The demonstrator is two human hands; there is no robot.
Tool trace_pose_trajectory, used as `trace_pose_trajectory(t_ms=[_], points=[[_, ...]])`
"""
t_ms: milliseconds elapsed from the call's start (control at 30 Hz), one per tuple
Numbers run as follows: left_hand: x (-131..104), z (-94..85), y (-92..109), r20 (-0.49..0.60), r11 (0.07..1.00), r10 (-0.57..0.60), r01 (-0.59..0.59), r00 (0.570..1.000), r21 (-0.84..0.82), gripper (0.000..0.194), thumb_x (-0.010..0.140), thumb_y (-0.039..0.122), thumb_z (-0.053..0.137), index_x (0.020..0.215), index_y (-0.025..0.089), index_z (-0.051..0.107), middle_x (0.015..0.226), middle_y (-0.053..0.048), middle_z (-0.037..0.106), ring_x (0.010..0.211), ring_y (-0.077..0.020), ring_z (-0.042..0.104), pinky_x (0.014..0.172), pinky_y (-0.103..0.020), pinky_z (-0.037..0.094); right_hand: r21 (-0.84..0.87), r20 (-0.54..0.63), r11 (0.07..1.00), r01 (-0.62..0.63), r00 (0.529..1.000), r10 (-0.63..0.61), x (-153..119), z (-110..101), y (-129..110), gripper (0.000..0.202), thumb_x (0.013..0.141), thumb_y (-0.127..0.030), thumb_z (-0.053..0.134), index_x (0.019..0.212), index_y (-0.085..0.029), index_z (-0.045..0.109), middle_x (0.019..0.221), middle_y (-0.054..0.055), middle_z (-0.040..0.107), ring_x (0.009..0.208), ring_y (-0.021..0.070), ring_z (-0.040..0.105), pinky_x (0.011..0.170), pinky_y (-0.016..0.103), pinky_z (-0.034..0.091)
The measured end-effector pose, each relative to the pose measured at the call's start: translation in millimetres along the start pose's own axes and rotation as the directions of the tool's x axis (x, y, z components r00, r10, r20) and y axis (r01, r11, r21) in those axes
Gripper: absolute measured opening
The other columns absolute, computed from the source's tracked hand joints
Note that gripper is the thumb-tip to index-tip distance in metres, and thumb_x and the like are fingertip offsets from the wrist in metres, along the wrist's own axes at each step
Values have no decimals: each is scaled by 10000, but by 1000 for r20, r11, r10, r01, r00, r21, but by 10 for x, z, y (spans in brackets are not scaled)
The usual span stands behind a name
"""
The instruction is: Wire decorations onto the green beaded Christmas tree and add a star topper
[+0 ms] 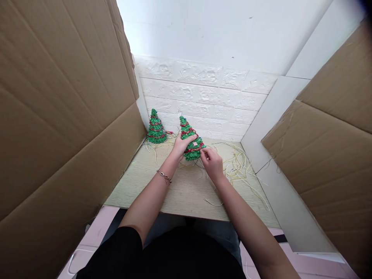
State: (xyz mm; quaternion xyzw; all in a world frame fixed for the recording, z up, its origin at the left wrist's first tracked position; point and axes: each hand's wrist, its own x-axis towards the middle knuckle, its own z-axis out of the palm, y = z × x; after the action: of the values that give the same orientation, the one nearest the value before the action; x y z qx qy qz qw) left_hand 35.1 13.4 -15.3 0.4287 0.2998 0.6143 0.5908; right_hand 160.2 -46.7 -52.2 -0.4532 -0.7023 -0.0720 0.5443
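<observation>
A small green Christmas tree ornament [192, 152] with red garlands leans in my grip, its tip pointing up and to the left. My left hand [183, 144] is closed around its left side, thumb across the front. At the tree's lower right edge, my right hand [212, 162] is closed in a pinch; whatever lies between thumb and forefinger is too small to make out. A pale pinkish-white square patch [195, 143] shows on the tree's front. Behind and to the left, a second similar tree [156, 130] stands upright on the table.
Loose pale yellow wires [240, 166] lie tangled on the wooden table [186, 193] to the right, with more around the second tree. Cardboard sheets rise at the left [66, 97] and right [334, 128]. A white brick-patterned wall [203, 93] closes off the back.
</observation>
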Motion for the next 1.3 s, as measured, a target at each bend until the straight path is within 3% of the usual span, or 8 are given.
trace_pose_trajectory(t_ms=[167,300,533,700,867,1067,1300], points=[[17,-12,-2,-5,997,55,-55,998,51,438,530,283,784,898,150,590,833,-31,643,698,-142,601,700,-303,496,3,23,999,-51,998,51,-15,-12,-12,244,900,-248,326,979,-194,551,844,45,636,686,146,572,606,248,413],[1,7,15,-9,993,71,-70,997,99,472,510,285,790,915,144,593,857,-47,647,715,-154,606,720,-319,500,-51,26,987,-153,988,154,-20,-14,-12,256,869,-216,304,1058,-185,474,758,31,614,562,150,541,521,250,380],[29,-19,-46,-12,955,134,-126,991,269,504,474,271,805,917,159,594,918,-65,657,808,-190,618,780,-330,491,-165,99,986,2,995,14,-20,11,15,229,876,-210,328,1044,-177,479,816,52,640,616,161,579,500,250,363],[28,-1,-34,-23,994,68,-66,997,92,481,497,275,793,910,149,582,863,-52,649,732,-165,612,728,-323,502,-170,101,985,31,995,-14,-5,-1,12,237,918,-290,335,1046,-188,506,905,71,639,738,167,594,593,260,420],[46,-18,25,-147,996,77,-84,986,-41,447,519,266,781,902,150,581,856,-44,637,721,-157,608,711,-318,509,-150,49,988,-21,998,28,24,-23,33,306,903,-388,383,1071,-163,504,842,74,600,770,185,563,674,295,438],[121,-105,77,-252,973,207,-225,945,-45,450,556,276,770,945,178,567,982,-58,633,858,-172,615,818,-334,505,-73,74,990,-119,989,124,31,-8,89,235,894,-319,372,1002,-175,523,838,65,599,739,172,555,676,287,425],[130,-127,93,-268,968,246,-249,932,23,498,556,290,764,996,196,550,1051,-61,628,936,-184,612,863,-334,489,-81,87,978,-192,976,198,33,-18,93,214,908,-292,365,928,-198,556,768,38,626,655,161,562,617,268,384]])
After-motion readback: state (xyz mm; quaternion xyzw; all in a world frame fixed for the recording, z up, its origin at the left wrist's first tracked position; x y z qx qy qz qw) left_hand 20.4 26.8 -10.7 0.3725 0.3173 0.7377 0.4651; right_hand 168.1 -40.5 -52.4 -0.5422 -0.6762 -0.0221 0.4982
